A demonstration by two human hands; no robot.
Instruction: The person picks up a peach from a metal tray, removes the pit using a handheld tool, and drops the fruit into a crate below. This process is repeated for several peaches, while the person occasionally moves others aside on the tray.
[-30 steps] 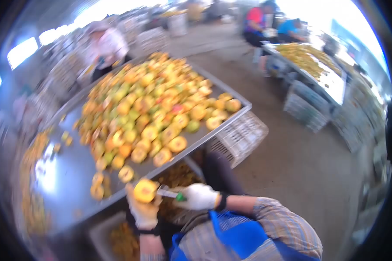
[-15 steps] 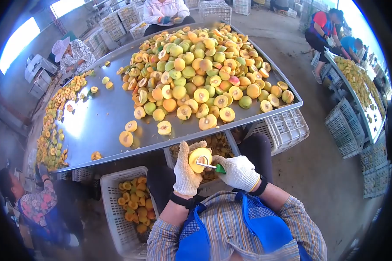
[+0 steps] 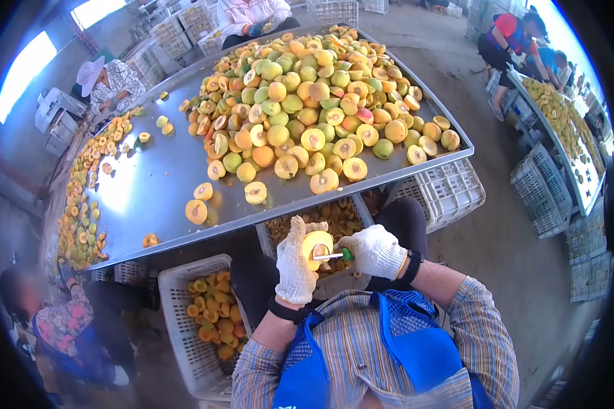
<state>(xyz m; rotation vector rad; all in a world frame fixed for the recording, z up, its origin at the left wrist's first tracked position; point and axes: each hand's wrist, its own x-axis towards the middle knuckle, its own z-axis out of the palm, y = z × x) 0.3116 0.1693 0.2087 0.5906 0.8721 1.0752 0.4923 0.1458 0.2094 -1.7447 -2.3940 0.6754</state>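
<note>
My left hand (image 3: 294,267), in a white knitted glove, is closed around a halved yellow peach (image 3: 316,241) with its cut face turned toward my right. Gloved the same way, my right hand (image 3: 375,252) grips a pitting spoon (image 3: 348,254) with a green handle and a thin metal shaft. The spoon's loop end rests against the middle of the peach's cut face, at the pit. Both hands are above my lap, just in front of the metal table (image 3: 280,216). A pile of whole and halved peaches (image 3: 278,135) covers much of that table.
A white crate (image 3: 177,327) of peach halves stands at my left leg. Another crate (image 3: 262,240), holding small brownish pieces, is under the table's front edge. A white crate (image 3: 450,194) sits at right. Co-workers sit around the table; others work at a second table (image 3: 566,129).
The spoon has turned slightly in the peach's cut face, and my right hand has shifted a little up with it. My left hand still holds the peach. The view has tilted slightly.
</note>
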